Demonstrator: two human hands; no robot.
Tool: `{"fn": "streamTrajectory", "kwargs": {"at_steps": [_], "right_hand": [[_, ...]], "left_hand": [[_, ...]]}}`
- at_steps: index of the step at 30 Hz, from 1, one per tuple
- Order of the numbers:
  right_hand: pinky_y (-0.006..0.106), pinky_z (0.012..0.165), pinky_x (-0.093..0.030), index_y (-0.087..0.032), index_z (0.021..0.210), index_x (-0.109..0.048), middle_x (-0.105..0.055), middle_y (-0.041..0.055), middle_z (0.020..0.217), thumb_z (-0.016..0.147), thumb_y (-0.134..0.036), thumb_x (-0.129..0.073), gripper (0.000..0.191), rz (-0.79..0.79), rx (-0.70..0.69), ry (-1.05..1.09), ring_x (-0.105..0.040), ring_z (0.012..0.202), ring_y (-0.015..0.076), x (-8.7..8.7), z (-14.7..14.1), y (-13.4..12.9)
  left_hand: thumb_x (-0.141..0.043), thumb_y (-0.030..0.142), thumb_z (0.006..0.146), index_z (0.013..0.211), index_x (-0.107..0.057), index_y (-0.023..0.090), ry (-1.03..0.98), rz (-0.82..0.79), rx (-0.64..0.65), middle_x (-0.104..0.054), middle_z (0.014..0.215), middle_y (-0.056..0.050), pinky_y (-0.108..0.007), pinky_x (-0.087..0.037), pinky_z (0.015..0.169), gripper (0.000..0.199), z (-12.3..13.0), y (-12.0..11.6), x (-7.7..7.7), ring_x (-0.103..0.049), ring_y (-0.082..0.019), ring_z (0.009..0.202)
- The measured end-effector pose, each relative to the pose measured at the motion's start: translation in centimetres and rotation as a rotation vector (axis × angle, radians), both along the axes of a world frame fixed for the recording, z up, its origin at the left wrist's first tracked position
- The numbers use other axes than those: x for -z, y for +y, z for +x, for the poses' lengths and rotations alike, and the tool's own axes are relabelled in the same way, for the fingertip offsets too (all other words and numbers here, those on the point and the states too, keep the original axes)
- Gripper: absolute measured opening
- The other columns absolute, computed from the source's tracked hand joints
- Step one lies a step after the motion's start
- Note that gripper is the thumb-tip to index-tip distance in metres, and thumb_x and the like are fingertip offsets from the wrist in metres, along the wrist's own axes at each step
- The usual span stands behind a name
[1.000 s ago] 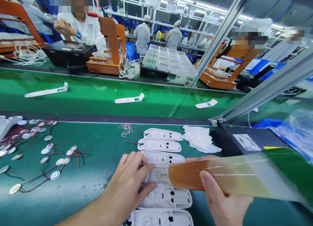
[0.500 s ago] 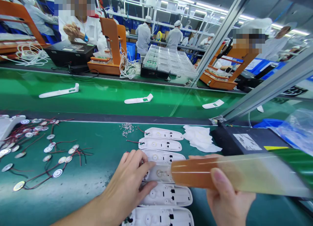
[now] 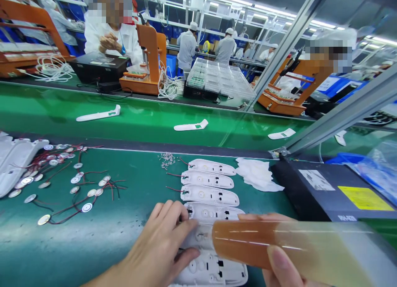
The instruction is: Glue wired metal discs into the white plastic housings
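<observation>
A column of several white plastic shells (image 3: 211,195) lies on the green mat. My left hand (image 3: 169,241) rests on the left end of a shell low in the column, thumb and fingers apart around its edge. My right hand (image 3: 279,262) grips a long tube (image 3: 245,241), brown at its narrow end and pale yellow behind. The tube's narrow end hangs over that same shell and hides its right part. Thin red wires stick out from the left ends of the upper shells.
Round discs with red wires (image 3: 87,207) lie at left beside stacked white parts (image 3: 18,163). Small screws (image 3: 167,159) and a white cloth (image 3: 259,174) lie behind the shells. A black box (image 3: 328,187) stands at right. White parts (image 3: 191,125) lie on the green belt (image 3: 142,121).
Both hands and the tube have moved one shell nearer in the column. The view has shifted, and the white parts on the belt appear farther right.
</observation>
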State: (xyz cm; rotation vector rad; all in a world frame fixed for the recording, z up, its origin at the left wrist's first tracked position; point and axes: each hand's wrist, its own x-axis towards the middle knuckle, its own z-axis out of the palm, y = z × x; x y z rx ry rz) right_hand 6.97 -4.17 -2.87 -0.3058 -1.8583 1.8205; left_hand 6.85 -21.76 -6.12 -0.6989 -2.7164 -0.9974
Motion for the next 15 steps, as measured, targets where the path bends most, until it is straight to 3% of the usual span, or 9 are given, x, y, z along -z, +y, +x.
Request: {"fn": "streamTrajectory", "kwargs": {"at_steps": [7,15], "right_hand": [[0.033,0.059,-0.048,-0.016,0.1,-0.056,-0.059,0.0107,0.087,0.067,-0.053,-0.066,0.051,0.285,0.028,-0.02,-0.058,0.071,0.0227,2.5,-0.4,2.5],[0.035,0.06,-0.049,-0.015,0.11,-0.051,-0.06,0.0105,0.084,0.069,-0.055,-0.064,0.059,0.2,-0.037,-0.035,-0.059,0.072,0.0251,2.9,-0.5,2.1]], "left_hand": [[-0.067,0.01,0.07,0.1,-0.057,0.021,0.043,0.012,0.003,-0.049,0.089,-0.002,-0.028,-0.032,0.065,0.034,-0.2,0.1,-0.1,-0.041,-0.017,0.077],[-0.067,0.01,0.07,0.1,-0.057,0.021,0.041,0.002,0.017,-0.049,0.088,-0.002,-0.028,-0.031,0.064,0.034,-0.2,0.1,-0.3,-0.041,-0.017,0.077]]}}
